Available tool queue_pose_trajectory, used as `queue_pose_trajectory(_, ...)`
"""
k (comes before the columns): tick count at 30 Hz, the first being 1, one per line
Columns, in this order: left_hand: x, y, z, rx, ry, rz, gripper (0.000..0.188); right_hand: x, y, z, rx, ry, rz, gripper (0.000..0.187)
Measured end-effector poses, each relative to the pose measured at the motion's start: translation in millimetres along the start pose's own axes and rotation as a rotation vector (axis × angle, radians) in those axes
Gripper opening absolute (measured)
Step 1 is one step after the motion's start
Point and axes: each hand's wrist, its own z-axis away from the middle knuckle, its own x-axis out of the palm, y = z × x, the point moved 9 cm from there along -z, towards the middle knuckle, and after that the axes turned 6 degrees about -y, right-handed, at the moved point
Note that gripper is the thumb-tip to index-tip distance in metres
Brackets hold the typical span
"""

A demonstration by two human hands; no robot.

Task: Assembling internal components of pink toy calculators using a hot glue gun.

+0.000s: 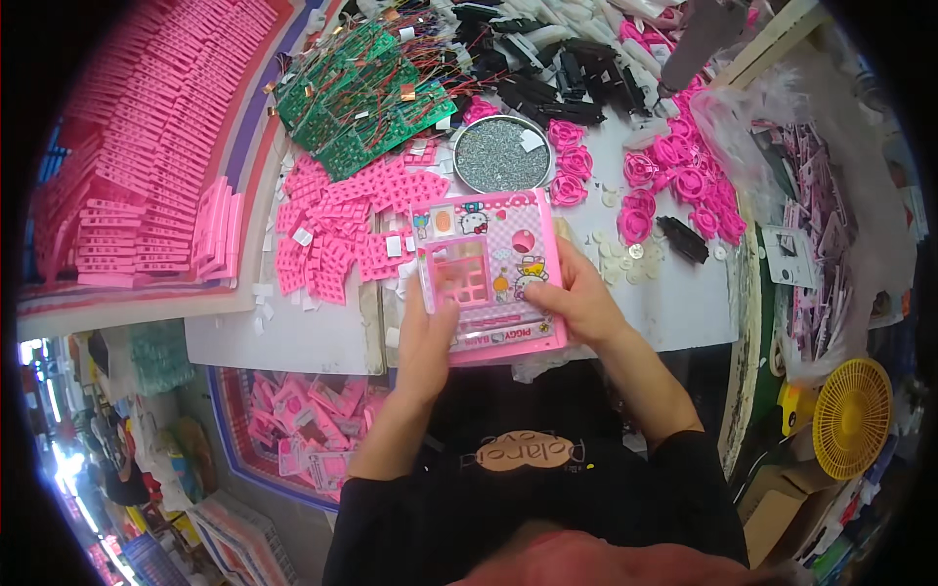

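Observation:
Both of my hands hold a pink plastic toy panel [508, 269] above the near edge of the table. Cartoon pictures cover its front, and a square opening shows a pink button grid [462, 280]. My left hand [428, 332] is closed on its left edge, the fingertips partly hidden behind it. With the thumb lying on the front, my right hand [584, 298] grips the right edge. Just beyond the panel stands a round metal bowl [500, 156] of small screws. Loose pink button pads [327, 230] are heaped left of the panel.
Green circuit boards [362, 98] with wires are piled at the back left. Pink ring-shaped parts [679, 161] and black plastic parts [576, 73] spread to the right. Stacked pink panels [147, 146] fill a tray at left. A basket [230, 430] of pink parts sits below the table.

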Motion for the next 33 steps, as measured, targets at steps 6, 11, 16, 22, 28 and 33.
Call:
queue_pose_trajectory(6,-8.8,48.6,0.7,0.136,0.233,-0.1,0.094,30.4,-18.1,10.4,-0.21,0.069,0.3,0.06)
queue_pose_trajectory(11,-8.7,69.3,4.0,0.177,0.19,-0.594,0.111,39.4,-27.3,16.4,-0.283,0.08,0.513,0.061)
queue_pose_trajectory(16,-19.3,70.2,21.7,0.359,0.315,0.102,0.111,16.9,-27.4,9.6,-0.314,0.175,0.2,0.061)
queue_pose_trajectory(22,9.4,15.8,3.9,-0.033,0.053,0.196,0.107,41.2,-40.1,13.1,-0.302,0.027,0.537,0.063)
queue_pose_trajectory(28,8.5,2.1,6.6,0.059,0.03,0.069,0.108,46.9,-42.0,12.2,-0.27,0.008,0.637,0.065)
queue_pose_trajectory(33,5.1,-2.3,14.2,0.013,0.029,-0.107,0.112,42.7,-35.6,11.7,-0.309,0.021,0.612,0.066)
